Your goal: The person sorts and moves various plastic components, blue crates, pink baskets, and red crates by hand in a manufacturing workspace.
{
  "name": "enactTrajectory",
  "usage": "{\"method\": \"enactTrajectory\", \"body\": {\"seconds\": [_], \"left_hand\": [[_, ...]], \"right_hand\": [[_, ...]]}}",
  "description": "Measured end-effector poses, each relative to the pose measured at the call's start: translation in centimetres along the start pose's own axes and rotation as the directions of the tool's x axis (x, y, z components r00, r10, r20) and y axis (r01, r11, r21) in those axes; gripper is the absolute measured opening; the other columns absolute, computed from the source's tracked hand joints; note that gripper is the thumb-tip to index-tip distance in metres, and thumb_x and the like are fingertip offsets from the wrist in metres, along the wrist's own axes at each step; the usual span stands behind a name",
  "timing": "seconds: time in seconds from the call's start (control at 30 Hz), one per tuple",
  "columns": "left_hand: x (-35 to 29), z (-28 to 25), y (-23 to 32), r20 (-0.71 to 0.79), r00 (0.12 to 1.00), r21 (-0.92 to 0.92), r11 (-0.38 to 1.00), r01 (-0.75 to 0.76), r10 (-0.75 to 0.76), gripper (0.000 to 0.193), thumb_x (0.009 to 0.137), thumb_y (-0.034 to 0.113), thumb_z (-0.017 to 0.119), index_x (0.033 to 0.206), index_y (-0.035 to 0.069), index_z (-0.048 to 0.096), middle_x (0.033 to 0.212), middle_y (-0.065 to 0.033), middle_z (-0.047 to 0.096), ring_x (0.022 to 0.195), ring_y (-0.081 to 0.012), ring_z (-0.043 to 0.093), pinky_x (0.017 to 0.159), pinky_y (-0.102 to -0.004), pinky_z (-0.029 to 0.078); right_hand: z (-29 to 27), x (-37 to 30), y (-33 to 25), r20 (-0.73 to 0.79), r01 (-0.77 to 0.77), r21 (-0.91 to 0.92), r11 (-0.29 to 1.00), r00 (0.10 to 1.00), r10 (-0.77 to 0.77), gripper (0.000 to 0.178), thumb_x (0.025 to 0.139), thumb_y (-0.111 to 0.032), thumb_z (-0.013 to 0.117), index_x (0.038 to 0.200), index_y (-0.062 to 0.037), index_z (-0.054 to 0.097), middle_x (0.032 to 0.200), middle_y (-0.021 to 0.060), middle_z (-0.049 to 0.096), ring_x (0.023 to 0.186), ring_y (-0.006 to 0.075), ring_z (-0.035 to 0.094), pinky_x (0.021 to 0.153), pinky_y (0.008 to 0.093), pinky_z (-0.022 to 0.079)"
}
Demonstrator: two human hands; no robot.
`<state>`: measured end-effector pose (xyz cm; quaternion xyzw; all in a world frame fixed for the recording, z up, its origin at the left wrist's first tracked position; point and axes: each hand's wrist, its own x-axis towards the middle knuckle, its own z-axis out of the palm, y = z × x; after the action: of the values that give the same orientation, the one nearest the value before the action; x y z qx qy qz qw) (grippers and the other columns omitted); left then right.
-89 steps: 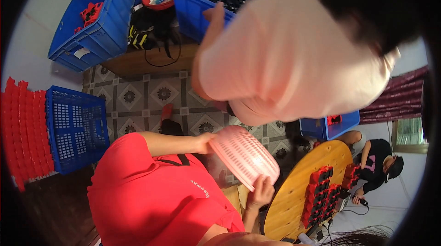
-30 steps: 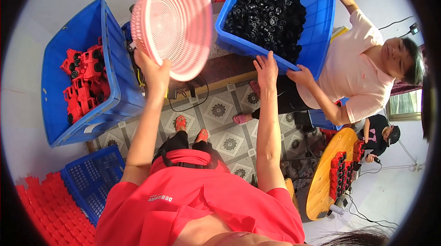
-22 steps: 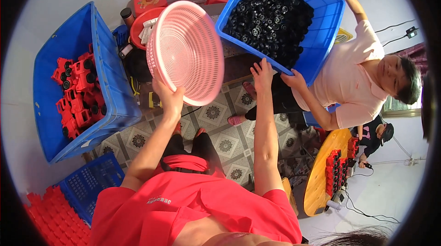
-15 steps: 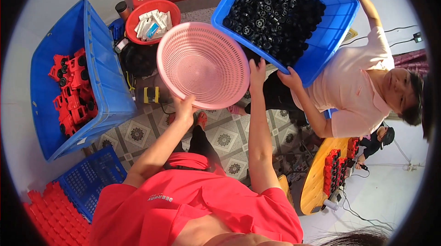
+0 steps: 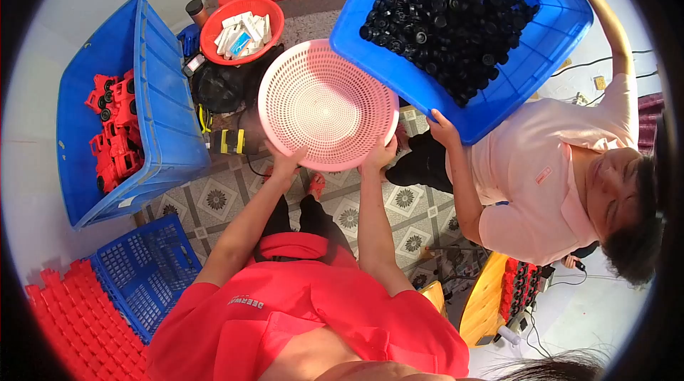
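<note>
At the pink basket (image 5: 326, 112), left fingers (image 5: 295, 157) grip its near rim (partly curled); right fingers (image 5: 385, 149) likewise.

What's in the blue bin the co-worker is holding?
Inside the blue bin, a loose heap of black wheel-like parts shows. The heap's lower layers and the bin's bottom beneath it are covered, and the picture's upper edge cuts off part of the bin.

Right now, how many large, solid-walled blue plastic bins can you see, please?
2: left bin holding red toy trucks; upper-right bin holding small round black wheels; others may be hidden.
</note>
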<state>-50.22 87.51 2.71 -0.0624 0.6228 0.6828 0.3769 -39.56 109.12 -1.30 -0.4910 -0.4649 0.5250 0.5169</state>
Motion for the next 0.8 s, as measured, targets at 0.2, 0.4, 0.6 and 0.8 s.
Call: {"method": "enactTrajectory", "body": {"seconds": [0.2,0.4,0.6,0.8], "left_hand": [[1.2,1.3,5.5,-0.046,0.894,0.914,0.38,-0.143,0.446,0.108,0.068,0.034,0.078,0.148,0.019,0.008,0.15,-0.0205,0.008,0.136,-0.0414,0.016,0.102,-0.0611,0.023],[8.5,0.6,9.1,0.089,0.823,0.953,0.193,-0.234,0.56,0.101,0.07,0.048,0.072,0.147,0.017,0.013,0.15,-0.0206,0.007,0.137,-0.0439,0.013,0.102,-0.063,0.021],[18.0,6.0,14.4,0.336,0.733,0.88,0.079,-0.468,0.591,0.092,0.078,0.06,0.057,0.147,0.016,0.014,0.147,-0.0205,0.023,0.135,-0.0428,0.019,0.102,-0.0642,0.019],[28.3,9.9,17.7,0.411,0.783,0.691,0.401,-0.602,0.468,0.09,0.082,0.072,0.041,0.146,0.013,0.022,0.147,-0.0174,0.028,0.137,-0.0359,0.023,0.105,-0.0577,0.021]], "right_hand": [[-0.1,0.6,-2.1,-0.108,0.084,-0.116,0.99,0.989,-0.096,0.036,0.076,0.002,0.056,0.112,0.0053,0.058,0.103,0.0125,0.064,0.089,0.0221,0.06,0.081,0.0337,0.047],[0.0,1.9,-2.4,-0.118,0.094,-0.203,0.975,0.986,-0.12,0.037,0.075,0.008,0.06,0.111,0.0062,0.057,0.101,0.0105,0.064,0.086,0.0185,0.061,0.078,0.0286,0.048],[-1.4,4.8,-0.7,-0.097,0.145,-0.085,0.986,0.983,-0.153,0.039,0.074,0.011,0.061,0.112,0.0051,0.054,0.098,0.014,0.064,0.082,0.0186,0.062,0.073,0.0281,0.05],[1.5,6.9,-1.9,-0.088,0.155,-0.116,0.981,0.982,-0.165,0.035,0.075,0.01,0.064,0.108,0.0035,0.055,0.097,0.0109,0.062,0.084,0.0173,0.06,0.073,0.0284,0.049]]}}
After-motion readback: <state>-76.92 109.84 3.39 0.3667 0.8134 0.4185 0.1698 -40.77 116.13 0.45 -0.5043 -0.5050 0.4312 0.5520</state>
